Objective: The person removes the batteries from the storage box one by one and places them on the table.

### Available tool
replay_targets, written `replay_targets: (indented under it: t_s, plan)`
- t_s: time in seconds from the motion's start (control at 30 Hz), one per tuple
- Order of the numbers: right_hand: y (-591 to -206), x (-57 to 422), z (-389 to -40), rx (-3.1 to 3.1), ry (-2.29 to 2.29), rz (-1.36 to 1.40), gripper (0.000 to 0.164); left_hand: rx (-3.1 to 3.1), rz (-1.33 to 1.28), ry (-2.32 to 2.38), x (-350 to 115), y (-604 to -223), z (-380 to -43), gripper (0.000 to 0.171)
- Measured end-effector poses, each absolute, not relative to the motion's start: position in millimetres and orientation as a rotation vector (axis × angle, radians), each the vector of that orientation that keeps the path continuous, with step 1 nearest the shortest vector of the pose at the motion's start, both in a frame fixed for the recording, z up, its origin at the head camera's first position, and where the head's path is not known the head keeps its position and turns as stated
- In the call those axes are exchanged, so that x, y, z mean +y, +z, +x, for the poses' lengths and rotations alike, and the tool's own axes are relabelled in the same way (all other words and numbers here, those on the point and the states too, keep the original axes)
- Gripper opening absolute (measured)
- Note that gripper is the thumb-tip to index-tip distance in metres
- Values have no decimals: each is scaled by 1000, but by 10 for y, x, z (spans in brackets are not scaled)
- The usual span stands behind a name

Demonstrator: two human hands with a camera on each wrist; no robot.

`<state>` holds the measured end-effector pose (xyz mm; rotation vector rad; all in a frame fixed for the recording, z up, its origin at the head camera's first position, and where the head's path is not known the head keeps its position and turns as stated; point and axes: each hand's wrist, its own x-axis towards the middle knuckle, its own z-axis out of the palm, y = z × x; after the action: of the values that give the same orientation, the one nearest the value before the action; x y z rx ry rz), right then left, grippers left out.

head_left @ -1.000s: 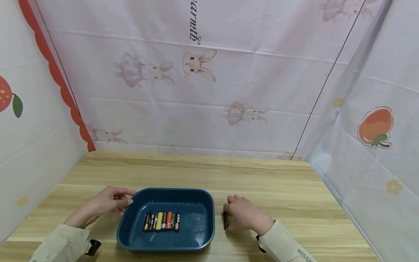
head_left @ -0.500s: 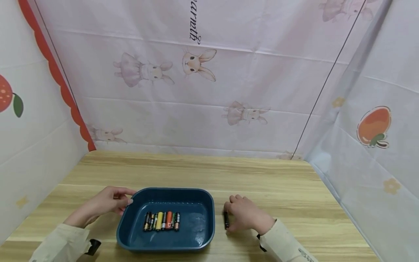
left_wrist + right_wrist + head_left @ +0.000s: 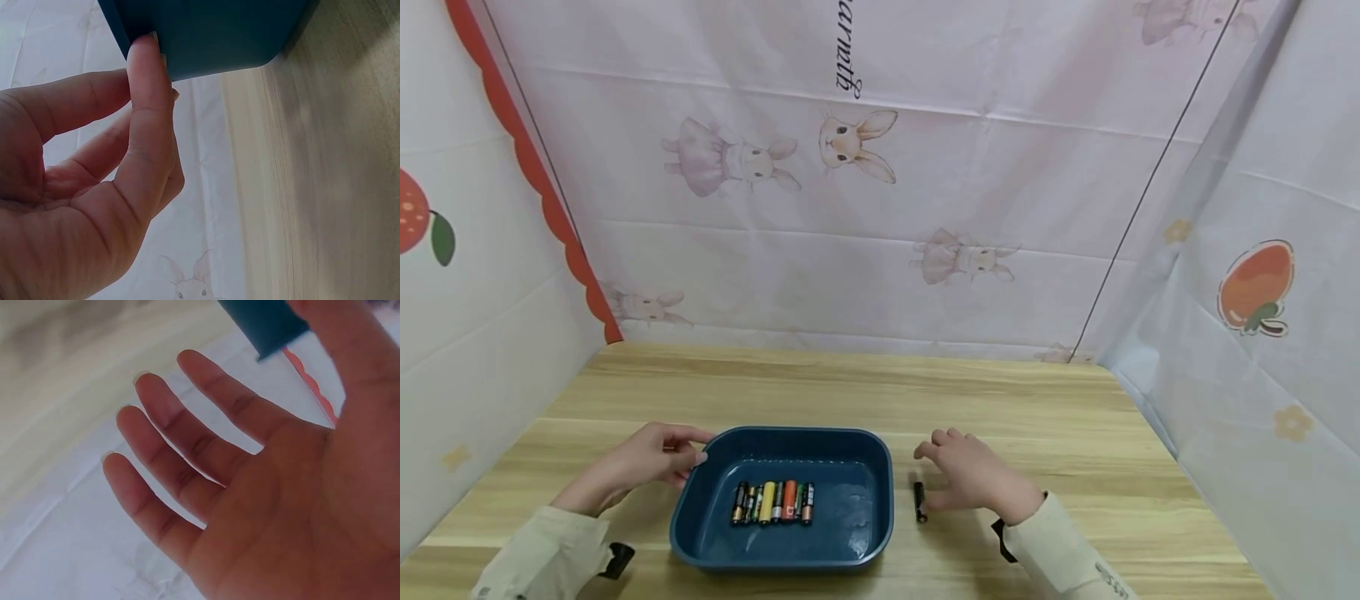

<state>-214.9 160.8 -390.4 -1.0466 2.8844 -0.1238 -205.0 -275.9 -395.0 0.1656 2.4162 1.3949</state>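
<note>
A dark blue rectangular basin (image 3: pixel 850 560) sits on the table, with a row of several batteries (image 3: pixel 767 503) lying side by side inside it, among them a yellow one and a red one. My left hand (image 3: pixel 651 462) pinches the basin's left rim between thumb and fingers; the left wrist view shows the fingertips on the basin wall (image 3: pixel 212 37). Right of the basin, a lone black battery (image 3: pixel 919 502) lies on the wood. Just beside it is my right hand (image 3: pixel 973 477), its fingers spread and holding nothing, with the thumb near the battery. The palm (image 3: pixel 281 500) shows bare in the right wrist view.
A light wood-grain table (image 3: pixel 850 383) bears everything. Fabric sheets printed with rabbits (image 3: pixel 850 146) and fruit (image 3: pixel 1255 287) hang at the back and both sides of it.
My right hand has drawn back slightly to the right from the black battery, and its fingers have opened out. More of the battery shows. The left hand keeps its place on the rim.
</note>
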Motion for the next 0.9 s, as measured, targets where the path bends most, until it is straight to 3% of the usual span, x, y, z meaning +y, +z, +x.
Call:
replay_targets:
  t_s: [0.4, 0.9]
  plan:
    - [-3576, 1336, -2165, 2993, -345, -1181, 36, 2411, 150, 1386, -2755, -3956, -2053, 41]
    - [-3236, 626, -2239, 2856, -334, -1193, 35, 2443, 101, 1359, -2737, -3925, -2052, 39]
